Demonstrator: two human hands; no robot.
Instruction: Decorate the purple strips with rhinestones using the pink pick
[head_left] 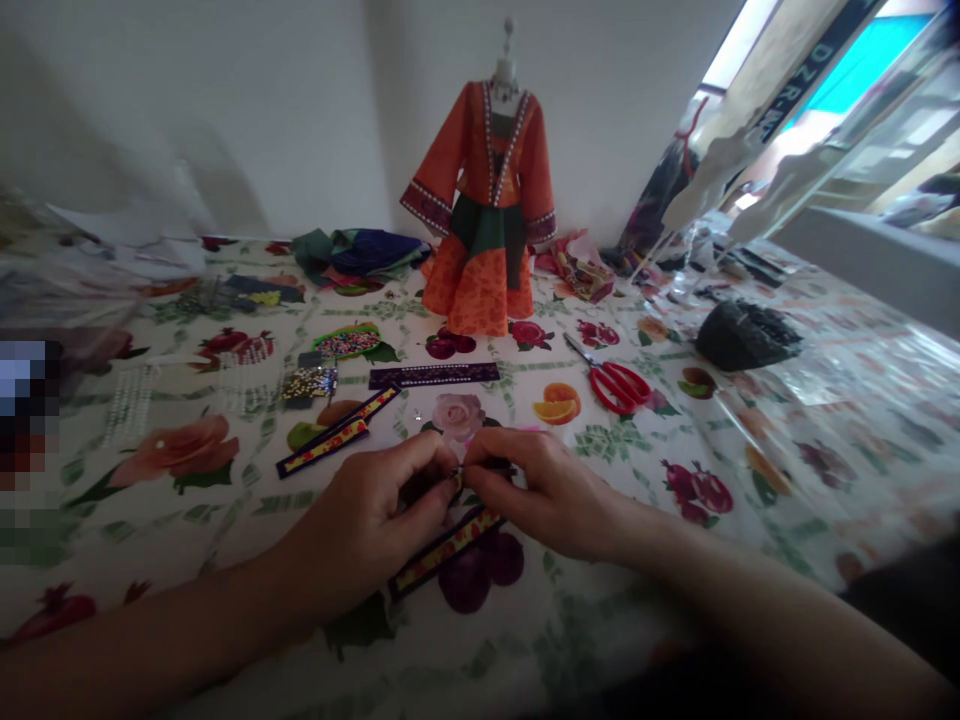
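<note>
My left hand and my right hand meet over the table's near middle, both pinching one end of a dark trim strip with a yellow and red pattern. The strip runs down and left from my fingertips onto the fruit-print tablecloth. A second, similar trim strip lies just beyond my left hand. A dark purple strip lies flat farther back.
A small mannequin in an orange dress stands at the back centre. Red scissors lie to the right, a dark bundle farther right. Bead packets, sequins and folded fabrics sit at the back left.
</note>
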